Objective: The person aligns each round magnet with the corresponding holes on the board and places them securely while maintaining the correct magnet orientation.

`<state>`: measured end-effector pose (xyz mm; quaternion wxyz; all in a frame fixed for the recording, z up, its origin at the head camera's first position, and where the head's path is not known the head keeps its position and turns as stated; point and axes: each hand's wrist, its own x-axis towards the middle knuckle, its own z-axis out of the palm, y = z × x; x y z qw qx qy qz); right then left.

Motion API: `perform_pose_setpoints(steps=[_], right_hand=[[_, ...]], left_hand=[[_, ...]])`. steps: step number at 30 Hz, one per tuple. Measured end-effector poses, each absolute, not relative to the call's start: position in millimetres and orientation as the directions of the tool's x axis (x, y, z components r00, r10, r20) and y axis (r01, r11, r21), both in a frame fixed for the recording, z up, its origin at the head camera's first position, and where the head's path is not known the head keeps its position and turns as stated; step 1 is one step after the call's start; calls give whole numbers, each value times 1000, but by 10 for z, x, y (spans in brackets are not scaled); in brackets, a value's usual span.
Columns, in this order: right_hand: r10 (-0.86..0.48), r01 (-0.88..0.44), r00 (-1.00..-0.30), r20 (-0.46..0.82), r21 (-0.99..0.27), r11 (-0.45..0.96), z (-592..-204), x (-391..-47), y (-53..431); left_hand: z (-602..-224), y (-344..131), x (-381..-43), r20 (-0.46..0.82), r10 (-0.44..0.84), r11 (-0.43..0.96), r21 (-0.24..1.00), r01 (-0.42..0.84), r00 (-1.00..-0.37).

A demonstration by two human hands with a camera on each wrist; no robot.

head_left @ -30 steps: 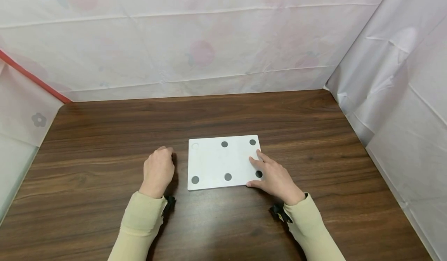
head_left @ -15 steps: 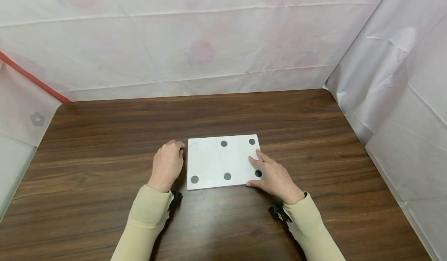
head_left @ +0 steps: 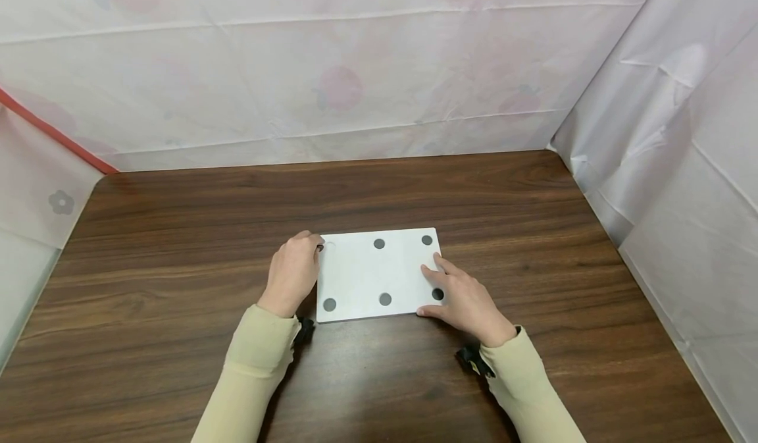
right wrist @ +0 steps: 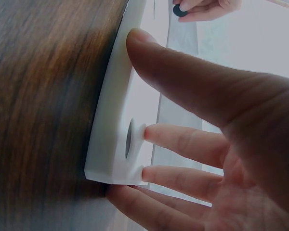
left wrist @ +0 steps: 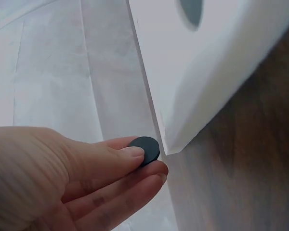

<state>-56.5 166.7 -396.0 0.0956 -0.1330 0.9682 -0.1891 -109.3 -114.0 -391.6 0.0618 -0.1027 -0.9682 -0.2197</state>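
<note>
A white rectangular board [head_left: 355, 272] lies flat on the table, with several dark round spots along its two long sides. At its far left corner is a faint pale ring [head_left: 331, 245] instead of a dark spot. My left hand [head_left: 290, 272] is at that corner; in the left wrist view its thumb and fingers pinch a small black disc [left wrist: 148, 150]. My right hand [head_left: 470, 301] rests on the board's near right part, fingers spread. In the right wrist view its thumb lies at the near edge and two fingertips touch the top face, beside a dark spot [right wrist: 129, 139].
The brown wood-grain table [head_left: 379, 377] extends around the board on all sides. A white patterned cloth [head_left: 284, 68] hangs behind it, and another white sheet [head_left: 681, 199] hangs at the right. A red strip [head_left: 56, 130] runs along the left.
My left hand has moved right and slightly away from me, from beside the board to its far left corner, carrying the black disc. The right hand and the board stay where they were.
</note>
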Motion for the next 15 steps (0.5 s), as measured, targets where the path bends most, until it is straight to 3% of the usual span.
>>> perform_pose_setpoints(steps=[15], right_hand=[[-288,-216,-947,-139,-388,896,-3946,-556,1661]], left_hand=[[-3952,-1097,-1188,162,218,878,398,266,-962]])
